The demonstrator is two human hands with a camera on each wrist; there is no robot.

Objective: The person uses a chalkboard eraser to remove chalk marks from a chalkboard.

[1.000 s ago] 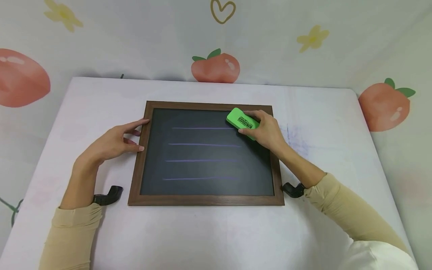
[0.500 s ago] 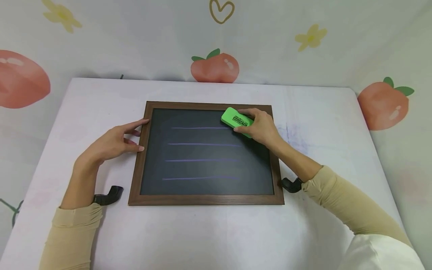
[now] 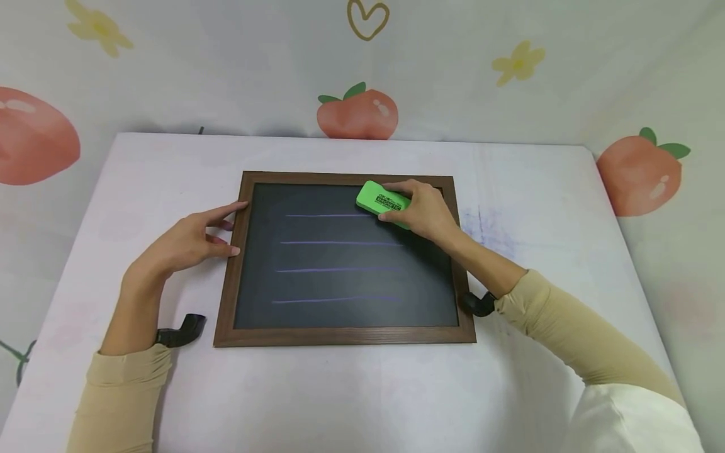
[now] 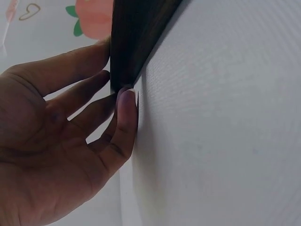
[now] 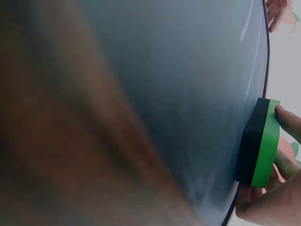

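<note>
The right grip [image 3: 427, 214] pinches a green eraser [image 3: 379, 199] between thumb and fingers, holding it on the far right part of the board [image 3: 340, 318]. The eraser's dark pad is against the black surface, at the right end of the line nearest the table's far edge. Four purple lines [image 3: 340, 243] run across the board, roughly parallel to that edge.

The board, in a brown frame [image 3: 345, 336], lies flat on the table [image 3: 340, 396], near its far edge and well apart from its left and right edges. The left grip [image 3: 189, 239] is spread, thumb and index finger apart, their tips touching the frame on the side towards the table's left edge. Between the board and the table's right edge is a blue smudge [image 3: 489, 233]. Beyond the far edge hangs a pale backdrop [image 3: 255, 69] with peaches.
</note>
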